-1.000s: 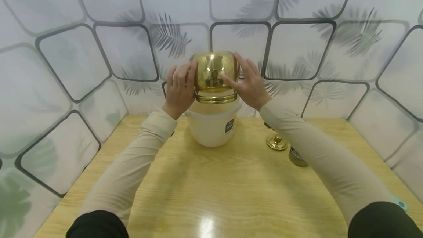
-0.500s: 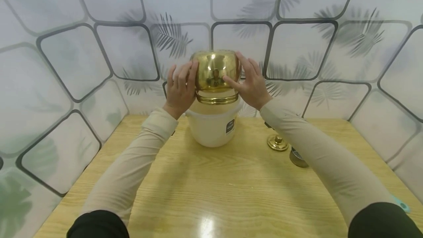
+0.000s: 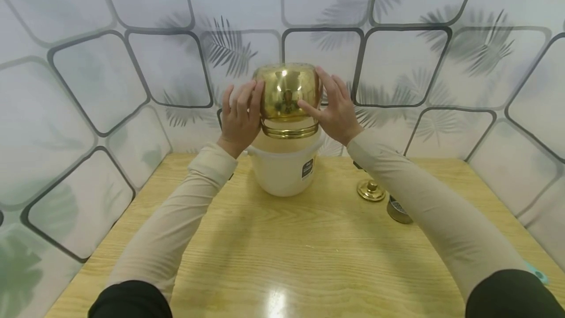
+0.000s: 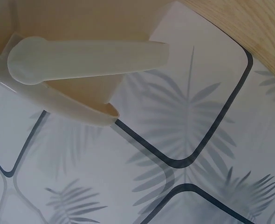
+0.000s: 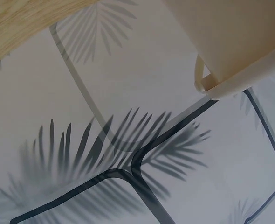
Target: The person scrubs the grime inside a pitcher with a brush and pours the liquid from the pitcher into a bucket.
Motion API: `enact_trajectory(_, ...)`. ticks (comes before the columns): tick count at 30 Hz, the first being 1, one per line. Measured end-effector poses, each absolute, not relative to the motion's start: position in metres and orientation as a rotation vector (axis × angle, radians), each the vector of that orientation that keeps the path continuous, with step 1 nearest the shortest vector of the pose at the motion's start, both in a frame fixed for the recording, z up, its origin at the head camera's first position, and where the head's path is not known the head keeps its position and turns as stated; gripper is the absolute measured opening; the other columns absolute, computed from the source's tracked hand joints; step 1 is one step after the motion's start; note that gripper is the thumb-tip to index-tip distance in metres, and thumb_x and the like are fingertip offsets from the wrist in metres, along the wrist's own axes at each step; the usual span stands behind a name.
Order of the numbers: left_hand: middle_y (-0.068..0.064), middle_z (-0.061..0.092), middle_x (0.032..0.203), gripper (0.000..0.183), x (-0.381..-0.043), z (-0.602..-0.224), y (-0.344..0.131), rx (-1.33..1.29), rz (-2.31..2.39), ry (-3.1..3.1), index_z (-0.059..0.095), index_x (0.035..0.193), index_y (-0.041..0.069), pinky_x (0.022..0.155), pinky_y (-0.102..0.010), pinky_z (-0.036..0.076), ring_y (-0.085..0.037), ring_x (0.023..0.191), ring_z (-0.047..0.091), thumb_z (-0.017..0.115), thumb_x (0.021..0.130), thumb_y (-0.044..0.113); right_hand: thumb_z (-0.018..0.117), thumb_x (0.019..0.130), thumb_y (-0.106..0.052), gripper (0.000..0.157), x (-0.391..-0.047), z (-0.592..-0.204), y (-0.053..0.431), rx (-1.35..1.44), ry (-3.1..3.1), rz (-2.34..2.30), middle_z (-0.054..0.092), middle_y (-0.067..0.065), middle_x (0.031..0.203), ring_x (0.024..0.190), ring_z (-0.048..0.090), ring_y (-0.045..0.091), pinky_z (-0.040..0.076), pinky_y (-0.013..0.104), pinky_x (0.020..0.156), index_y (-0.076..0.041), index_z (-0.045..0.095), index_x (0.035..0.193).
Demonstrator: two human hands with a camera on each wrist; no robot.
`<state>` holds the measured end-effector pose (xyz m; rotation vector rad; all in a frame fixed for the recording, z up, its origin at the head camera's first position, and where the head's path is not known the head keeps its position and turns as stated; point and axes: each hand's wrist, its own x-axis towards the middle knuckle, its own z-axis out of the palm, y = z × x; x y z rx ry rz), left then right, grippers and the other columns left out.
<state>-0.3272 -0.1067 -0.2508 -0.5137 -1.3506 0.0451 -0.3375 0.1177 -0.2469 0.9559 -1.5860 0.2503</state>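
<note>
A shiny gold-coloured metal pot (image 3: 289, 90) is tipped over a white plastic bucket (image 3: 282, 175), its ringed gold rim (image 3: 290, 132) pointing down at the bucket's mouth. The left hand (image 3: 240, 117) holds the pot's left side, fingers pointing up along it. On the opposite side, the right hand (image 3: 336, 112) grips it with the thumb across the front and the fingers along the edge. The left wrist view shows the bucket's handle (image 4: 91, 60), and the right wrist view catches part of the bucket wall (image 5: 240, 37). Neither hand appears in the wrist views.
Right of the bucket, a gold lid (image 3: 371, 191) with a knob lies on the wooden table (image 3: 282, 254). A small round metal strainer (image 3: 398, 211) sits beside it, partly behind the right sleeve. A turquoise item (image 3: 536, 273) shows at the right edge. A patterned wall stands behind.
The pot has risen and tilted very slightly in the hands, so its top edge sits a little higher. Both hands keep their hold, and the bucket stays in place.
</note>
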Motion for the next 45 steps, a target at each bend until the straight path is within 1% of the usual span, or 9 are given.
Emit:
enact_trajectory(12, -0.009, 0.051, 0.117, 0.046, -0.325, -0.245, -0.107, -0.499, 0.052, -1.310, 0.050, 0.123, 0.005, 0.096, -0.044, 0.044, -0.023, 0.099, 0.058, 0.064, 0.079, -0.002, 0.050, 0.095, -0.036, 0.048, -0.337, -0.243, 0.116, 0.932, -1.565, 0.280, 0.042, 0.024, 0.131, 0.119, 0.049, 0.040, 0.032, 0.048, 0.109, -0.007, 0.036, 0.130)
enact_trajectory(19, -0.009, 0.051, 0.117, 0.047, -0.325, -0.242, -0.108, -0.495, 0.061, -1.293, 0.050, 0.123, 0.005, 0.096, -0.044, 0.045, -0.022, 0.099, 0.059, 0.064, 0.079, -0.004, 0.049, 0.093, -0.045, 0.062, -0.336, -0.241, 0.116, 0.900, -1.605, 0.359, 0.045, 0.023, 0.132, 0.120, 0.050, 0.036, 0.030, 0.045, 0.111, -0.001, 0.031, 0.132)
enact_trajectory(24, -0.009, 0.052, 0.117, 0.047, -0.326, -0.242, -0.109, -0.494, 0.057, -1.279, 0.051, 0.123, 0.005, 0.094, -0.045, 0.046, -0.022, 0.100, 0.058, 0.065, 0.078, -0.004, 0.051, 0.092, -0.045, 0.062, -0.336, -0.239, 0.114, 0.895, -1.582, 0.387, 0.046, 0.022, 0.131, 0.119, 0.051, 0.035, 0.034, 0.048, 0.106, 0.000, 0.031, 0.131)
enact_trajectory(32, -0.008, 0.052, 0.117, 0.049, -0.326, -0.241, -0.109, -0.488, 0.052, -1.251, 0.050, 0.122, 0.006, 0.095, -0.044, 0.046, -0.021, 0.100, 0.059, 0.067, 0.077, -0.001, 0.051, 0.091, -0.048, 0.065, -0.335, -0.239, 0.113, 0.893, -1.577, 0.429, 0.047, 0.021, 0.131, 0.120, 0.049, 0.035, 0.031, 0.044, 0.110, -0.001, 0.031, 0.132)
enact_trajectory(35, -0.009, 0.052, 0.116, 0.048, -0.327, -0.241, -0.109, -0.497, 0.048, -1.252, 0.050, 0.122, 0.005, 0.097, -0.043, 0.045, -0.022, 0.099, 0.059, 0.067, 0.078, -0.001, 0.051, 0.093, -0.043, 0.057, -0.334, -0.239, 0.113, 0.897, -1.582, 0.369, 0.046, 0.022, 0.131, 0.119, 0.049, 0.037, 0.033, 0.047, 0.108, -0.005, 0.034, 0.132)
enact_trajectory(39, -0.012, 0.052, 0.116, 0.045, -0.326, -0.240, -0.112, -0.556, 0.029, -1.338, 0.050, 0.123, 0.001, 0.097, -0.042, 0.044, -0.024, 0.101, 0.057, 0.060, 0.080, -0.005, 0.051, 0.095, -0.024, 0.034, -0.332, -0.238, 0.114, 0.938, -1.658, 0.287, 0.041, 0.025, 0.134, 0.114, 0.047, 0.046, 0.041, 0.056, 0.097, -0.021, 0.040, 0.127)
enact_trajectory(40, -0.013, 0.052, 0.116, 0.046, -0.325, -0.240, -0.113, -0.578, 0.021, -1.381, 0.049, 0.125, 0.000, 0.097, -0.042, 0.044, -0.024, 0.103, 0.055, 0.058, 0.080, -0.005, 0.051, 0.095, -0.023, 0.035, -0.329, -0.236, 0.113, 0.951, -1.761, 0.343, 0.040, 0.023, 0.137, 0.115, 0.046, 0.045, 0.041, 0.056, 0.096, -0.024, 0.041, 0.129)
enact_trajectory(42, -0.017, 0.052, 0.117, 0.049, -0.324, -0.240, -0.116, -0.634, -0.010, -1.486, 0.047, 0.127, -0.003, 0.096, -0.042, 0.043, -0.027, 0.105, 0.053, 0.058, 0.079, -0.003, 0.053, 0.092, -0.011, 0.042, -0.328, -0.234, 0.114, 0.977, -1.846, 0.362, 0.037, 0.025, 0.140, 0.113, 0.047, 0.046, 0.043, 0.056, 0.093, -0.029, 0.039, 0.128)
enact_trajectory(45, -0.021, 0.050, 0.119, 0.068, -0.323, -0.240, -0.120, -0.715, -0.082, -1.683, 0.042, 0.132, -0.006, 0.096, -0.043, 0.042, -0.031, 0.107, 0.050, 0.070, 0.073, 0.008, 0.060, 0.083, 0.000, 0.062, -0.329, -0.232, 0.114, 1.006, -1.955, 0.387, 0.036, 0.027, 0.142, 0.099, 0.055, 0.043, 0.047, 0.052, 0.086, -0.028, 0.034, 0.132)
